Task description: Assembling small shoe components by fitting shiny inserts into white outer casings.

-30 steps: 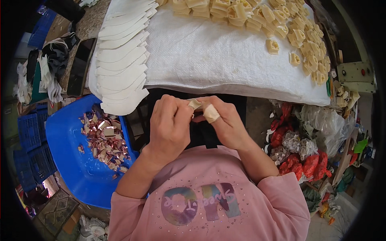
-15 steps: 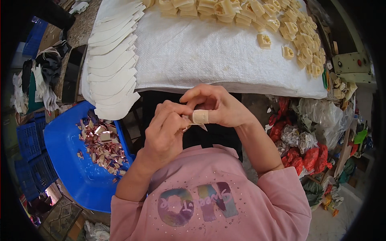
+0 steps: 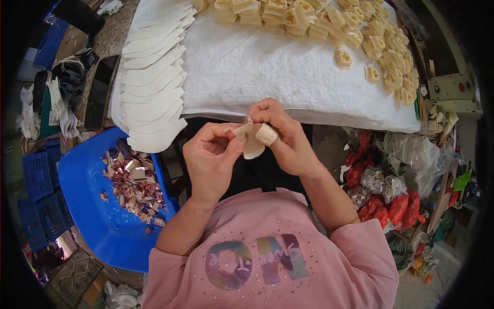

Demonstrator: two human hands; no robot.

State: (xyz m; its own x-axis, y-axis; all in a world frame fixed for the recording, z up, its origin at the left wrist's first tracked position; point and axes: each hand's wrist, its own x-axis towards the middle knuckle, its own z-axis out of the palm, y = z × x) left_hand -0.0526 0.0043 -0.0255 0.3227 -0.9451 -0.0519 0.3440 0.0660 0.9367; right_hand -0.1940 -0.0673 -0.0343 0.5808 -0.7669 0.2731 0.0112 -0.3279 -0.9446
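My left hand [image 3: 211, 157] and my right hand [image 3: 285, 141] meet just in front of the table edge. Between them is a thin cream-white bent piece [image 3: 252, 148], pinched by the fingers of both hands; its full shape is partly covered. A beige wrap [image 3: 266, 135] goes round my right thumb. Beyond my left hand, a fanned row of white curved flat pieces [image 3: 152, 85] lies along the table's left side. Many small cream hollow pieces [image 3: 342, 59] are heaped along the far and right sides of the white woven cover [image 3: 247, 72].
Left of me stands a blue tub [image 3: 92, 206] with shiny pinkish fragments [image 3: 136, 188] in it. A dark phone-like slab [image 3: 101, 92] lies beyond it. Red plastic bags [image 3: 399, 206] and clear plastic [image 3: 419, 154] are piled at the right. Blue crates [image 3: 38, 180] stand far left.
Both hands have moved slightly and turned. The cream piece, mostly hidden before, now shows more fully between my fingers. The whole view has shifted a little.
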